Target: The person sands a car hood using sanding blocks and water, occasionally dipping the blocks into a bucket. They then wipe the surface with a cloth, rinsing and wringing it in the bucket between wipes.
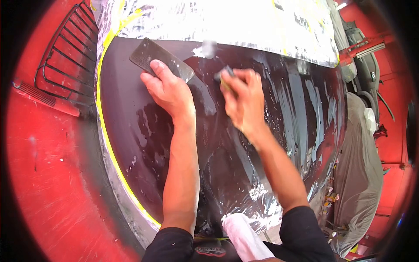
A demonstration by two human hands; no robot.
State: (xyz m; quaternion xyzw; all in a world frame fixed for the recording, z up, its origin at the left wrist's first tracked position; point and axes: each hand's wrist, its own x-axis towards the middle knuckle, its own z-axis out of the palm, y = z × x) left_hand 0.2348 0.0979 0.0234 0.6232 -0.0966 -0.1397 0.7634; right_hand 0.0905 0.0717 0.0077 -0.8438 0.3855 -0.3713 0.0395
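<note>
A large dark, glossy curved panel (150, 118) with wet streaks fills the middle, edged on the left by yellow tape (104, 126). Newspaper sheets (227, 22) cover the area beyond it. My left hand (168, 87) holds a dark, flat rectangular block (159, 59) with droplets on it, thumb and finger on its lower edge. To the right, my right hand (244, 94) grips a small dark piece, blurred, close to the panel's surface. A whitish wet patch (205, 51) lies near the panel's far edge, between the hands.
A black metal rack (65, 52) stands at the upper left on the red floor (43, 174). On the right are a grey-covered object (358, 174) and dark car parts (366, 61). A white cloth (244, 236) hangs near my body.
</note>
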